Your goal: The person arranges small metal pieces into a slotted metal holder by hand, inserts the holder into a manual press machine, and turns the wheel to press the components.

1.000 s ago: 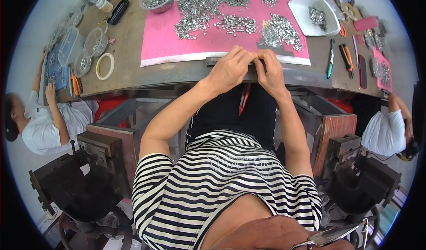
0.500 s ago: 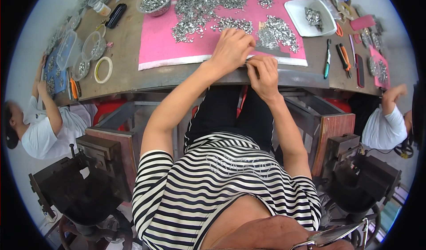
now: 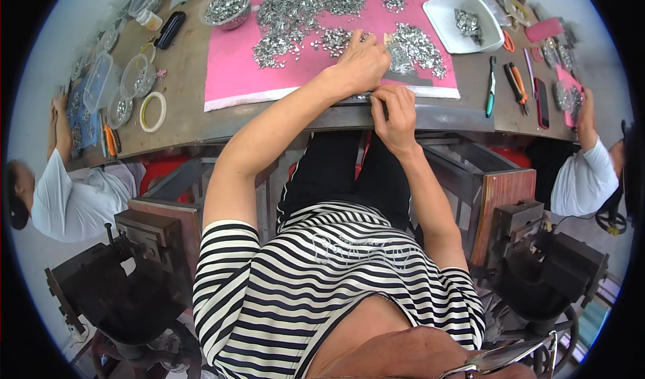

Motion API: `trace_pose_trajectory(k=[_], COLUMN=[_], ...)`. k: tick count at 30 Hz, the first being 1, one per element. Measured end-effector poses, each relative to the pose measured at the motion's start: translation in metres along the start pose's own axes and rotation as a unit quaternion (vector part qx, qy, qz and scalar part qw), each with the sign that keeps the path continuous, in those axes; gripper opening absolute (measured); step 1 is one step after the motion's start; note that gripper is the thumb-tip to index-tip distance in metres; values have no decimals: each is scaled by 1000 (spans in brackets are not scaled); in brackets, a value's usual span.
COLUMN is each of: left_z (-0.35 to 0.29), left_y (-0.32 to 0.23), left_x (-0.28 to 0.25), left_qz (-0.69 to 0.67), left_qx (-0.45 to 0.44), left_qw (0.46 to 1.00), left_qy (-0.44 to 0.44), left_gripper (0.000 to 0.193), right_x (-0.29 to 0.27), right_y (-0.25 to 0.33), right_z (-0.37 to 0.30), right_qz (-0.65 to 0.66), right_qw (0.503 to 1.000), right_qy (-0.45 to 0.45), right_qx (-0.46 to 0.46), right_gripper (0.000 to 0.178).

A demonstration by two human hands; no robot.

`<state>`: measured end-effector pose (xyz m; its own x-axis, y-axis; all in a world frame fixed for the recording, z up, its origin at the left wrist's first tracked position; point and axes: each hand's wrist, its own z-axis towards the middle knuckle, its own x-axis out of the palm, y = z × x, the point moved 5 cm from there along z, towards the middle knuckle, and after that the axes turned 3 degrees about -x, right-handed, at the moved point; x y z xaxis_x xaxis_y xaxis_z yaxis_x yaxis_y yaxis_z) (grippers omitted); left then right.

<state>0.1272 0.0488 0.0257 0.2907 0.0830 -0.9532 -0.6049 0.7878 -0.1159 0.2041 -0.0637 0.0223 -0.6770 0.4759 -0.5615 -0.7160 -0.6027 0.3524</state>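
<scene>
- Worktop [image 3: 178, 76]: carries everything; its front edge runs just ahead of my lap.
- Pink mat [image 3: 232, 76]: spread on the worktop, pale strip along the near side. Most of the small metal pieces lie loose on it, so I judge plenty is left to handle.
- Large heap [image 3: 285, 26]: spread over the upper left of the mat, thick, no rows in it that I can see.
- White tray [image 3: 440, 24]: right of the mat's upper part, overlapping its edge; a modest pile of metal inside. Whether that counts as done, I cannot tell.
- Right heap [image 3: 418, 48]: brighter pieces, beside a grey patch on the mat.
- My left hand [image 3: 365, 62]: out over the mat, fingertips down at the middle heap [image 3: 334, 41]. Cannot tell whether they are closed on a piece.
- My right hand [image 3: 395, 110]: at the near edge, fingers curled by the right end of a dark bar [image 3: 336, 101]. Grip hidden; cannot tell what it holds.
- Small metal pieces [image 3: 361, 97]: a few glint on the bar, just beside my right fingertips. Perhaps a row partly filled; too small to count.
</scene>
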Motion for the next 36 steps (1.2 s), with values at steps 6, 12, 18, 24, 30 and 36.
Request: trace_pose_trajectory(k=[6,12,18,24,30,36], left_z=[-5,-26,-72,-97,-99,-95], left_y=[5,22,30,22,3,-12], left_x=[6,-6,-37,-40,-38,-28], left_qz=[-26,-244,-333,-390,-391,-333], left_qx=[40,-58,-124,-203,-174,-132], left_qw=[999,965,915,880,887,916], left_qy=[-20,-74,-190,-180,-174,-179], left_gripper=[11,10,11,9,8,6], right_x=[-2,-2,-7,3,-7,-3], right_y=[5,6,6,11,-4,-4], right_z=[6,12,20,20,14,10], right_qz=[-21,-24,12,-10,53,32], right_qw=[1000,998,996,994,994,997], right_qy=[0,51,89,101,90,69], right_qx=[-11,-38,-10,-30,34,14], right_gripper=[18,17,14,17,15,13])
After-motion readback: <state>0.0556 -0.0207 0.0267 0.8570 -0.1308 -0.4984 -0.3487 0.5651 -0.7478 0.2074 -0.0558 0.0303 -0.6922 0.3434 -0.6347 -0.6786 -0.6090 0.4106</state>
